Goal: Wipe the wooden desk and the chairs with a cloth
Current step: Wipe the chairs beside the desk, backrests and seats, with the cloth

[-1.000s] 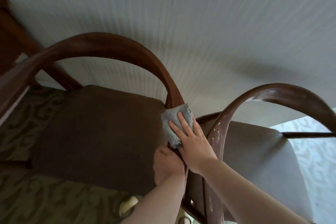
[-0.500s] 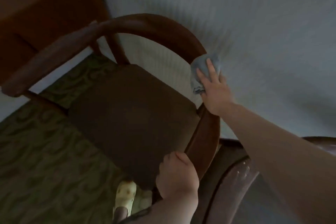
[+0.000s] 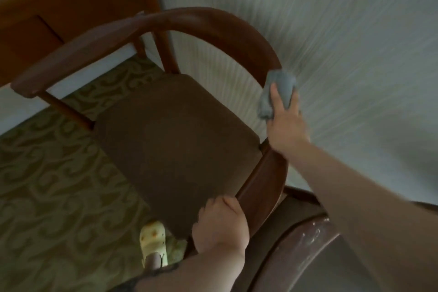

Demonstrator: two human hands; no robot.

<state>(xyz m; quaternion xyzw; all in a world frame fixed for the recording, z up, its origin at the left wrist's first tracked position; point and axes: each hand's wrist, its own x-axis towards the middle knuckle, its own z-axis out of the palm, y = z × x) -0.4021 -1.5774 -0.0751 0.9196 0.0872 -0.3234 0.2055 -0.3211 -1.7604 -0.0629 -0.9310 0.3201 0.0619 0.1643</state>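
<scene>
The right hand [image 3: 285, 123] presses a crumpled grey-blue cloth [image 3: 277, 93] against the curved dark-brown wooden back rail [image 3: 213, 22] of the chair with the brown padded seat [image 3: 175, 147]. Its fingers lie stretched over the cloth; whether the thumb wraps under the rail is hidden. The left hand [image 3: 221, 225] is curled round the near end of the same rail, by the seat's near right corner, steadying the chair.

The likeliest trouble, as I judge it: the cloth is bunched, so only a narrow strip meets the wood, and a quick sweep round the bend could skip the rail's inner and under faces. The cloth could also slide off the rounded rail on its far right side, next to the pale ribbed wall [image 3: 331, 31]. A hard push might tip the chair against the reddish wooden bench [image 3: 59, 7] at far left if the steadying grip slackens.

The rail arcs from its near right end, up over the far side, to its free end at the left. The cloth's long axis runs along the rail there, near to far.
</scene>
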